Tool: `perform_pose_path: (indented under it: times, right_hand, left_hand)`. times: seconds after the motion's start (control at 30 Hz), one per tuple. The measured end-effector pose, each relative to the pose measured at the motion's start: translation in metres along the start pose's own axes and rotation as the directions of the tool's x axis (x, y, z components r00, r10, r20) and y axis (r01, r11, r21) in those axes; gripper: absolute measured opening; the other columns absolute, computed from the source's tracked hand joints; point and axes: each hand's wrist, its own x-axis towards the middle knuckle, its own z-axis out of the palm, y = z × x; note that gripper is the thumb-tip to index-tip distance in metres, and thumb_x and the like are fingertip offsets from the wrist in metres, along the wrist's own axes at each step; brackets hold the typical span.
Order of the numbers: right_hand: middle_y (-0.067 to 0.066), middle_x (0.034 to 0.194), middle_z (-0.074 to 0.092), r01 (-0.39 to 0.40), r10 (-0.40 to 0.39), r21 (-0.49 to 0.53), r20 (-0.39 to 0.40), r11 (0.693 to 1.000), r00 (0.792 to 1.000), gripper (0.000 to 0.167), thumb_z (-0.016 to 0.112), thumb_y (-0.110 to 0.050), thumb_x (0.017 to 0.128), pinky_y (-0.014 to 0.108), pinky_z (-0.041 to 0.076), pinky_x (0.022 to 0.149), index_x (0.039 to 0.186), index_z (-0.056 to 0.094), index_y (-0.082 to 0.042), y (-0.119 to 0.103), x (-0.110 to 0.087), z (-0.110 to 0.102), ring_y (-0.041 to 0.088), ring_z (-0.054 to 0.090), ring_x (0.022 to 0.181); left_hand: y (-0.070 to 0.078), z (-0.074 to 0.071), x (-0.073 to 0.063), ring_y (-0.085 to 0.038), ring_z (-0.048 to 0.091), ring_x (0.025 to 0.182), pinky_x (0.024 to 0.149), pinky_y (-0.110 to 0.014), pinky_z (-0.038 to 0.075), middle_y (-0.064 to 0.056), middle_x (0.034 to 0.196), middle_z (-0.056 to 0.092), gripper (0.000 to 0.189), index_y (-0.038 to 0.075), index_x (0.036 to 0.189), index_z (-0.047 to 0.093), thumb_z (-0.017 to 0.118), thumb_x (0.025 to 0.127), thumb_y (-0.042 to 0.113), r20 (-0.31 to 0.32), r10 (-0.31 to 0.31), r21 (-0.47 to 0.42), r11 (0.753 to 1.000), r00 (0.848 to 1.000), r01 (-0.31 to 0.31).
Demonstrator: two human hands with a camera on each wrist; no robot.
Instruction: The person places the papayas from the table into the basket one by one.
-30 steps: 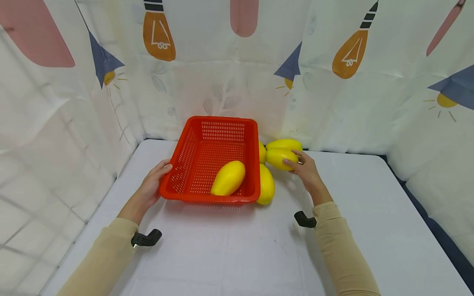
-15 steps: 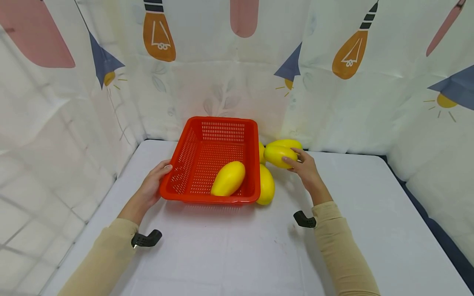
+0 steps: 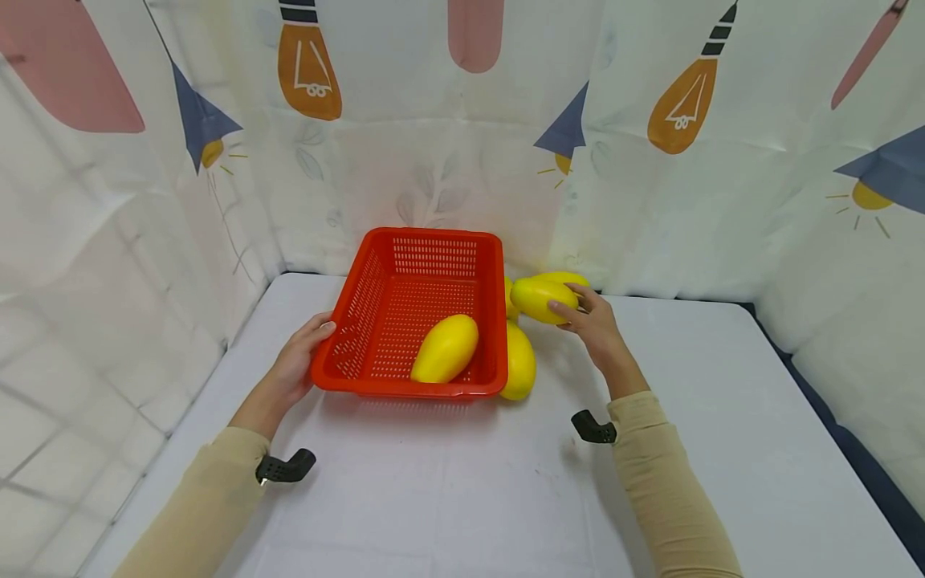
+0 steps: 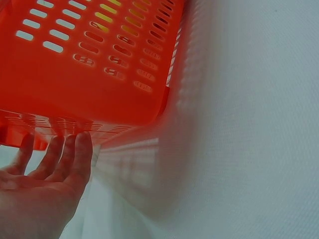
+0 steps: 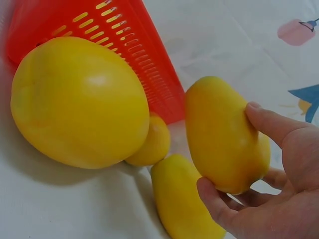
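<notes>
In the head view my left hand point(image 3: 295, 361) holds the left side of a red plastic basket point(image 3: 347, 385) by its rim. The left wrist view shows its fingers point(image 4: 82, 154) against the perforated wall. One yellow mango point(image 3: 446, 348) lies inside, near the front right corner. My right hand point(image 3: 596, 333) grips another mango point(image 3: 542, 299) between thumb and fingers, to the right of the basket. In the right wrist view this mango point(image 5: 224, 134) is raised above the others. Beside the basket's right wall lie a mango point(image 3: 519, 363), a partly hidden one point(image 3: 509, 295) and one behind point(image 3: 567, 278).
A white cloth covers the table point(image 3: 448, 498). Behind it hangs a white curtain point(image 3: 448, 144) printed with lamps and bulbs, which also runs along both sides. A dark table edge point(image 3: 831, 409) shows at the right.
My right hand has lifted its mango slightly up and to the left, over the mango behind it. The left hand and the basket stay where they were.
</notes>
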Motion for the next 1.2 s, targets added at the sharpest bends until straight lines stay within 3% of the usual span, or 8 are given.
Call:
perform_pose_path:
  times: [0.5,1.2]
  right_hand:
    - [0.012,0.147,0.043,-0.012,0.012,-0.015,0.025,1.000,1.000,0.071,0.068,-0.035,0.090,0.024,0.054,0.090,0.147,0.035,-0.012,-0.011,-0.002,0.006,0.025,0.051,0.120]
    - [0.012,0.144,0.046,0.024,-0.025,0.022,0.054,0.999,0.998,0.065,0.068,-0.033,0.090,0.021,0.053,0.086,0.145,0.039,-0.013,-0.022,-0.003,0.017,0.022,0.053,0.115]
  left_hand:
    - [-0.002,0.000,0.000,-0.009,0.059,0.100,0.083,-0.021,0.055,0.004,0.119,0.056,0.043,0.020,0.141,0.037,0.044,0.102,0.037,0.012,0.013,-0.012,1.000,1.000,-0.013]
    - [-0.001,-0.001,0.000,-0.009,0.059,0.101,0.083,-0.021,0.055,0.003,0.121,0.053,0.043,0.021,0.140,0.037,0.044,0.101,0.038,0.005,0.008,0.006,1.000,1.000,-0.008]
